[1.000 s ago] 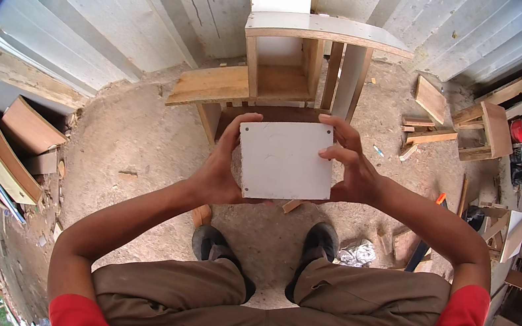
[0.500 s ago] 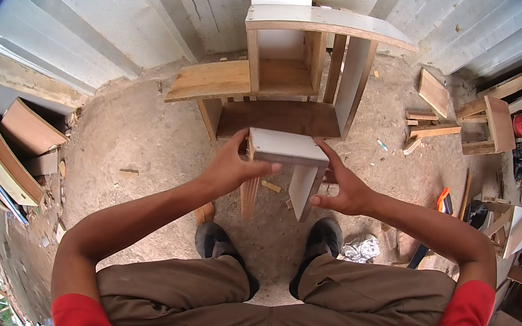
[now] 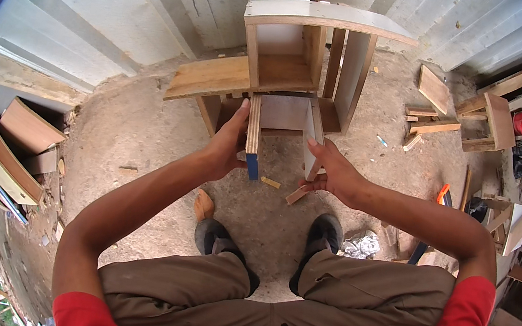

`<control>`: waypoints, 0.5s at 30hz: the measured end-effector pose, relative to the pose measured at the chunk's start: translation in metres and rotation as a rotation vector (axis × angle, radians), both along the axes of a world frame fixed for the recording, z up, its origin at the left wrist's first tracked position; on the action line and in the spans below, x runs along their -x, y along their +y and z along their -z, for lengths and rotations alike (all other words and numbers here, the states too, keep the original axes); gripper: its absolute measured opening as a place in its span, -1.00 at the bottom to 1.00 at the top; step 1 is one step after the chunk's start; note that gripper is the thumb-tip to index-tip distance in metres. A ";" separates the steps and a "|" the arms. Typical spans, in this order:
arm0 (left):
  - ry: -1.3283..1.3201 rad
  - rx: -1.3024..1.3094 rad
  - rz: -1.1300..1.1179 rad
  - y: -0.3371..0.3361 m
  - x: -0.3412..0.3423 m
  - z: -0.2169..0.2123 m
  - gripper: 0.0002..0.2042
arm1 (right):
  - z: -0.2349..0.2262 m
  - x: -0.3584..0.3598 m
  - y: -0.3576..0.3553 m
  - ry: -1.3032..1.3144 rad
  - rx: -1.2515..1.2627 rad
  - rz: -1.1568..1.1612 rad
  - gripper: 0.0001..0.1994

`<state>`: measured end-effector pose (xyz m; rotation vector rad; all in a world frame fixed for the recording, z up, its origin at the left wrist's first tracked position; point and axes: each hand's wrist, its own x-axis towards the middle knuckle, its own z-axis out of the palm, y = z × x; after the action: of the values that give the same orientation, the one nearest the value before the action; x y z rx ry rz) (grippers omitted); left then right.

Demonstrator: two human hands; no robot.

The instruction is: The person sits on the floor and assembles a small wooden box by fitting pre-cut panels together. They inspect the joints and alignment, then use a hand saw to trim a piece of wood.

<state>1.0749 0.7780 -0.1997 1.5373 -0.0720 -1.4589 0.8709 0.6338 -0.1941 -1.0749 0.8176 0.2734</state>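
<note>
In front of your knees, your left hand (image 3: 226, 148) is half curled against the outer side of a three-sided wooden piece (image 3: 283, 113), gripping its left panel; some of its fingers are hidden. Your right hand (image 3: 338, 177) has hold of the right panel, thumb laid over it and fingers bent near its lower end. The piece hangs between your hands with its open side toward you, its far board at the lower opening of a larger wooden unit (image 3: 321, 17); whether the two touch, you cannot tell from here. Below your hands, a small yellowish scrap (image 3: 270, 182) lies on the floor (image 3: 146, 127). Crumpled foil (image 3: 362, 244) sits just beside your right shoe (image 3: 324, 232). Farther out, loose boards (image 3: 29, 124) lean at your left, wood offcuts (image 3: 433, 90) lie at your right, and a corrugated metal wall (image 3: 123, 3) stands behind the unit.
</note>
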 end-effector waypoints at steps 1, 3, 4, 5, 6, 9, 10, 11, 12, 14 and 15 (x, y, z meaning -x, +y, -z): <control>-0.027 -0.003 0.009 -0.001 0.002 -0.006 -0.12 | -0.001 -0.003 -0.005 0.022 -0.003 -0.027 0.09; 0.031 0.055 0.031 0.002 0.000 0.004 -0.17 | -0.004 -0.009 -0.010 0.022 0.014 -0.025 0.10; 0.058 0.084 0.038 0.006 -0.003 0.010 -0.18 | -0.005 -0.013 -0.012 0.021 0.023 -0.027 0.10; 0.055 0.101 0.062 0.010 -0.006 0.016 -0.19 | -0.003 -0.018 -0.014 0.012 0.035 -0.021 0.10; 0.055 0.120 0.089 0.012 -0.008 0.022 -0.19 | 0.002 -0.021 -0.018 0.008 0.050 -0.011 0.10; -0.131 0.138 0.186 0.014 -0.006 0.023 -0.22 | 0.019 -0.030 -0.029 -0.024 0.126 0.081 -0.06; -0.225 0.138 0.219 0.014 -0.006 0.022 -0.23 | 0.024 -0.032 -0.033 -0.039 0.156 0.120 -0.13; -0.400 0.147 0.327 0.014 -0.007 0.022 -0.21 | 0.028 -0.032 -0.038 -0.055 0.156 0.122 -0.13; -0.577 0.152 0.432 0.015 -0.012 0.024 -0.19 | 0.030 -0.034 -0.040 -0.072 0.154 0.121 -0.13; -0.787 0.174 0.487 0.013 -0.018 0.030 -0.24 | 0.035 -0.033 -0.040 -0.087 0.176 0.113 -0.14; -0.821 0.186 0.430 0.013 -0.020 0.036 -0.31 | 0.036 -0.034 -0.038 -0.086 0.198 0.098 -0.16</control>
<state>1.0947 0.7909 -0.2352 1.9387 -1.0444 -0.9892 0.9048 0.5957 -0.2301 -1.2195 0.8295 0.0638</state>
